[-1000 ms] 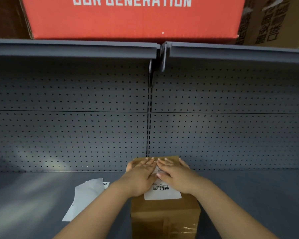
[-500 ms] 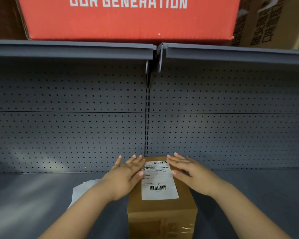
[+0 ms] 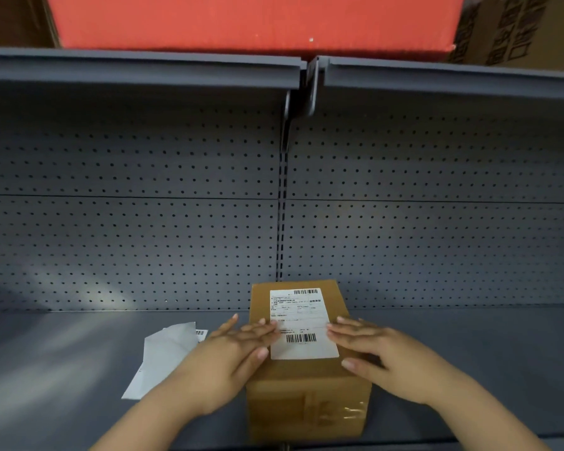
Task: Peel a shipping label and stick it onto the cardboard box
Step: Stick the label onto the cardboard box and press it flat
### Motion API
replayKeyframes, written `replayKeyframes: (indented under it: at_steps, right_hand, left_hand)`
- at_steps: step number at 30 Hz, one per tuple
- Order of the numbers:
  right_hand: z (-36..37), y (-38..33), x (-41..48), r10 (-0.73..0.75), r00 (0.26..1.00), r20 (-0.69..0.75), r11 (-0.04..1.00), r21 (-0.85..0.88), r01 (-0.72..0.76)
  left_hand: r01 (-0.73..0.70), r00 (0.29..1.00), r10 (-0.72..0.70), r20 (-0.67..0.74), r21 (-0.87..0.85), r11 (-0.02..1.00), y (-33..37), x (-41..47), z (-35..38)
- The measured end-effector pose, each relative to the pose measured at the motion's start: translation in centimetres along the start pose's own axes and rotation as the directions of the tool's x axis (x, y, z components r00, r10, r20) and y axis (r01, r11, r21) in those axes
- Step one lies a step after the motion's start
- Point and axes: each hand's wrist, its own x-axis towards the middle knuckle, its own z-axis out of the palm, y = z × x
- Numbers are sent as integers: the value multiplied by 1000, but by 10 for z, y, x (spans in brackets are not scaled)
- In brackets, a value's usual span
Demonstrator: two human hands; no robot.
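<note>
A brown cardboard box (image 3: 306, 398) stands on the grey shelf, near its front edge. A white shipping label (image 3: 300, 320) with two barcodes lies flat on the box's top. My left hand (image 3: 232, 356) rests flat at the label's left edge, its fingers spread and their tips touching the label. On the other side, my right hand (image 3: 381, 356) lies flat along the label's right edge, with its thumb on the box top. Neither hand holds anything.
White backing paper (image 3: 163, 359) lies on the grey shelf (image 3: 62, 369) to the left of the box. A perforated back panel (image 3: 437, 239) closes the rear. An upper shelf (image 3: 137, 65) carries a red box (image 3: 251, 21) and a brown carton (image 3: 518, 27).
Both hands have slid from the label's middle and far end outward to its sides and back toward me, uncovering the label. The box and backing paper have stayed in place.
</note>
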Motion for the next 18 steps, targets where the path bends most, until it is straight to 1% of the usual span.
replayKeyframes:
  at_steps: [2, 4, 6, 7, 9, 11, 12, 14, 16, 18]
  right_hand:
    - [0, 4, -3, 2, 1000, -11, 1000, -12, -2]
    - [1, 3, -4, 0, 1000, -26, 998, -60, -2]
    - [0, -5, -5, 11, 999, -52, 998, -56, -14]
    - [-1, -12, -5, 3, 998, -61, 999, -52, -6]
    - [0, -28, -6, -57, 997, -47, 995, -86, 53]
    - [5, -45, -6, -97, 995, 5, 984, -153, 96]
    - [10, -50, -6, -97, 995, 26, 978, -182, 100]
    - [17, -53, -4, -101, 995, 23, 974, -202, 104]
    - [20, -48, -4, -116, 993, 5, 975, -190, 115]
    - [19, -36, -7, -125, 992, -13, 982, -145, 122]
  left_hand:
    - [-8, 1000, 8, -16, -15, 1000, -5, -3, -2]
    - [-15, 999, 15, -31, 22, 1000, -1, -4, -3]
    - [-23, 998, 27, -57, 71, 997, 8, -7, -3]
    - [-46, 994, 55, -93, 105, 993, 13, -9, -3]
    - [-100, 977, 131, -166, 185, 978, 24, -15, 1]
    - [-127, 969, 169, -182, 221, 967, 34, -18, 9]
    - [-134, 969, 175, -176, 225, 965, 37, -18, 14]
    - [-131, 974, 167, -151, 222, 966, 38, -18, 20]
    - [-125, 978, 149, -144, 163, 979, 35, -19, 20]
    - [-121, 975, 143, -171, 130, 984, 27, -23, 18]
